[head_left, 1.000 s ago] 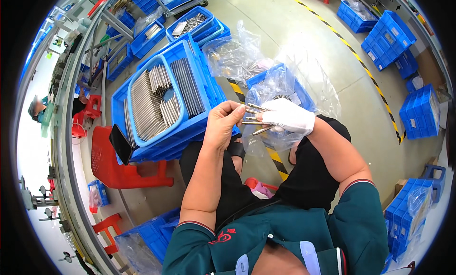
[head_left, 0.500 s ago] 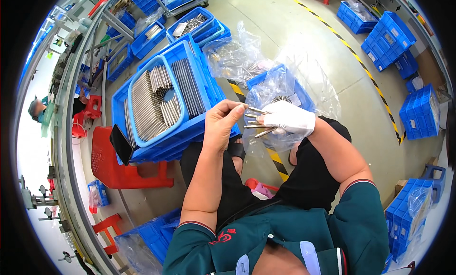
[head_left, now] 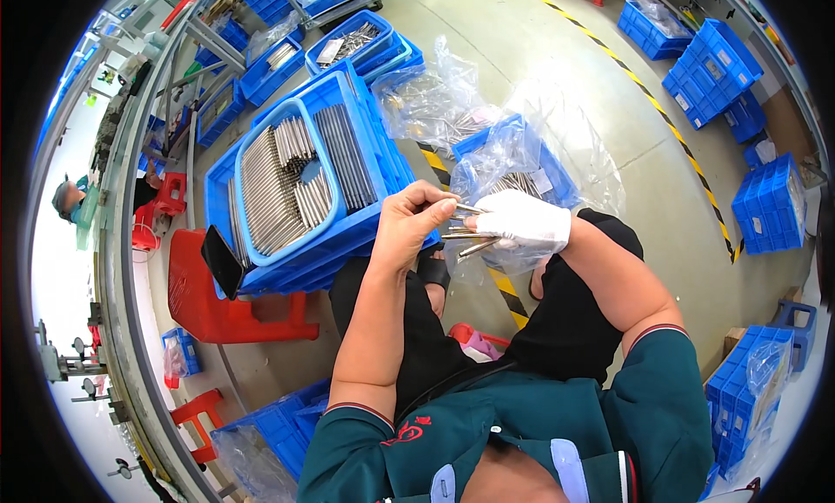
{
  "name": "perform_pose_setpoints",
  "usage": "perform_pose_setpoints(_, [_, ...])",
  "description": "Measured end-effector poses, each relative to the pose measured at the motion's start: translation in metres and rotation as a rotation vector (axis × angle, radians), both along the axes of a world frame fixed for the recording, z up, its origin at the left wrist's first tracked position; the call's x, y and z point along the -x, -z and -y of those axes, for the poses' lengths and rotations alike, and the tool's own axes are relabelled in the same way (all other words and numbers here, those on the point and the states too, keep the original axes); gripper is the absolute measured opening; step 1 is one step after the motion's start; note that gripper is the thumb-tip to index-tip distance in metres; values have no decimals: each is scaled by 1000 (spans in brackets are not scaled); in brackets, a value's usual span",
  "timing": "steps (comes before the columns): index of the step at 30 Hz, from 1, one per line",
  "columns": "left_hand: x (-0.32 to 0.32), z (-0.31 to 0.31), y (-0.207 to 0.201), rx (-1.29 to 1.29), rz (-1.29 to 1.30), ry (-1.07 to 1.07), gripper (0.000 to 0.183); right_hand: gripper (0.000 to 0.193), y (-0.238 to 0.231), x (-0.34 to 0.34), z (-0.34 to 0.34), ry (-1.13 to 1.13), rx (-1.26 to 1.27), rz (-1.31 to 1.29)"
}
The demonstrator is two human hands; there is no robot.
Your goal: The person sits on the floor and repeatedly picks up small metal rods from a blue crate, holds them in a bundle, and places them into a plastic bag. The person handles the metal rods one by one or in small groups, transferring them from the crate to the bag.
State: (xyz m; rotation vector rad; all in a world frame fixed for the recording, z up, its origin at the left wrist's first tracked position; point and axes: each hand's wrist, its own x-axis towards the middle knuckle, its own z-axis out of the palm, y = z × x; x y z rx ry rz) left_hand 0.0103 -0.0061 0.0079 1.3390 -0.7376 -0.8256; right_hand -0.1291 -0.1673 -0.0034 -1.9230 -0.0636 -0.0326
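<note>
My left hand (head_left: 409, 223), bare, pinches the end of a thin metal rod between thumb and fingertips. Close on its right, my right hand (head_left: 526, 219) wears a white glove and is closed around several slim metal rods (head_left: 474, 245), which fan out toward the left hand. Beneath the gloved hand lies clear plastic bagging (head_left: 474, 186) over a blue crate (head_left: 557, 177) with more rods in it. To the left, a light blue tray (head_left: 335, 209) packed with rows of similar rods sits on a larger blue crate (head_left: 376, 159). My fingers partly hide the pinched rod.
A red stool (head_left: 196, 299) stands under the left crates, with a dark flat object (head_left: 223, 261) at their near corner. Blue bins of metal parts (head_left: 383, 33) stand farther off. More blue crates (head_left: 770, 207) line the right side. Another person (head_left: 74, 199) is at far left.
My gloved hand has moved slightly left, toward the bare hand. The rods in it have shifted and spread at a different angle. My left hand stays near the same spot, still pinching.
</note>
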Motion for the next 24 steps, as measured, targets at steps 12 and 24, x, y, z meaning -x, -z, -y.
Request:
perform_pose_setpoints(12, [1,3,-2,82,-35,-256,16,29,-33,7,4,173,-433,-421])
perform_pose_setpoints(24, [15,24,11,141,-359,351,21,17,1,-1,-37,-50,-970,-508])
